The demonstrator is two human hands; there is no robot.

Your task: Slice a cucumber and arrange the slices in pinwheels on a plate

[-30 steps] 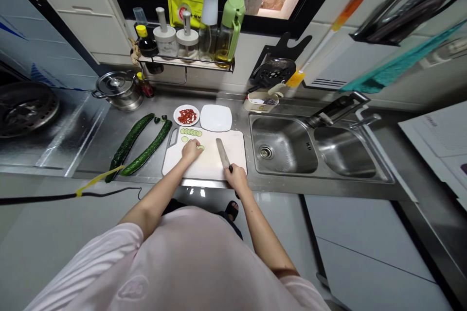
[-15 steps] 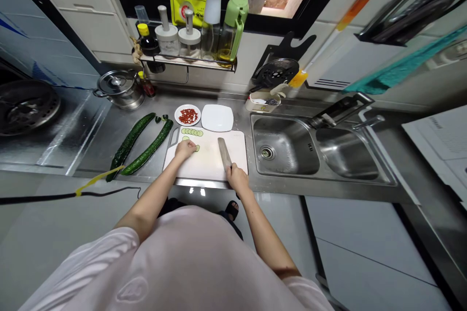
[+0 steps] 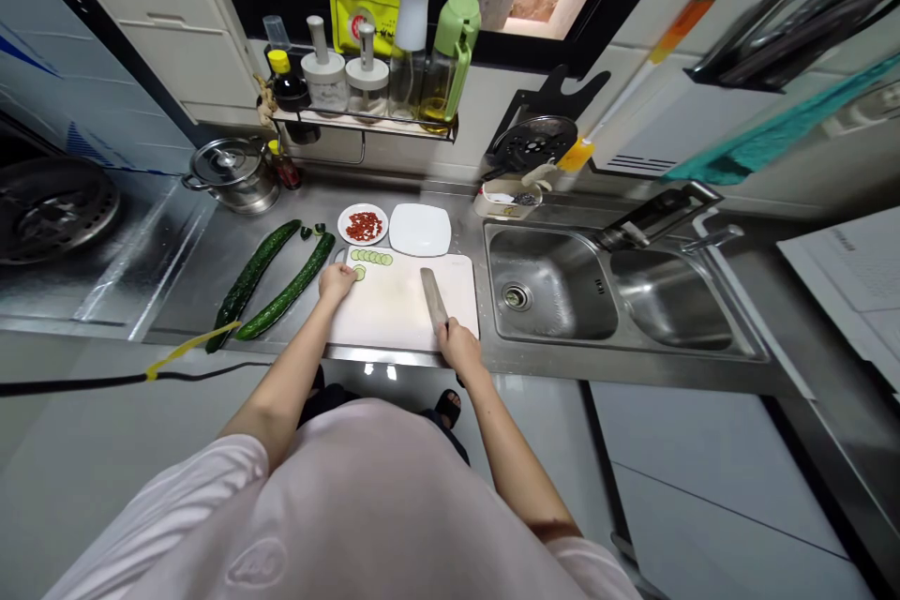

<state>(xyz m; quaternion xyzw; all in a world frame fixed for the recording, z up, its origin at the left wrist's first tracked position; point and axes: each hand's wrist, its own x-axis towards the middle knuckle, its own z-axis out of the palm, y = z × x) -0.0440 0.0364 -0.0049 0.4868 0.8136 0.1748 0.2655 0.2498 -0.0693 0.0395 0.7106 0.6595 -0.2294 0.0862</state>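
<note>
My left hand (image 3: pixel 337 283) is at the left side of the white cutting board (image 3: pixel 394 319), its fingers closed at the edge of a cucumber slice (image 3: pixel 360 273). Just behind it lies a row of overlapping cucumber slices (image 3: pixel 371 257). On the right part of the board, a kitchen knife (image 3: pixel 433 295) rests with its blade pointing away from me; my right hand (image 3: pixel 458 344) is wrapped round the handle. Two long cucumbers, one farther left (image 3: pixel 254 272) and one nearer the board (image 3: pixel 288 289), lie on the counter, with small cut ends (image 3: pixel 313 231) beyond them.
Behind the board stand a plate of chopped red pieces (image 3: pixel 365 226) and a white square plate (image 3: pixel 420 230). A double sink (image 3: pixel 552 286) is at the right. A lidded pot (image 3: pixel 235 173) stands at the back left, beside a shelf (image 3: pixel 366 124) of bottles and jars.
My left hand has moved left across the board, and the slice that was at its fingertips is now by the board's left side, below the row. My right hand and the knife stay put.
</note>
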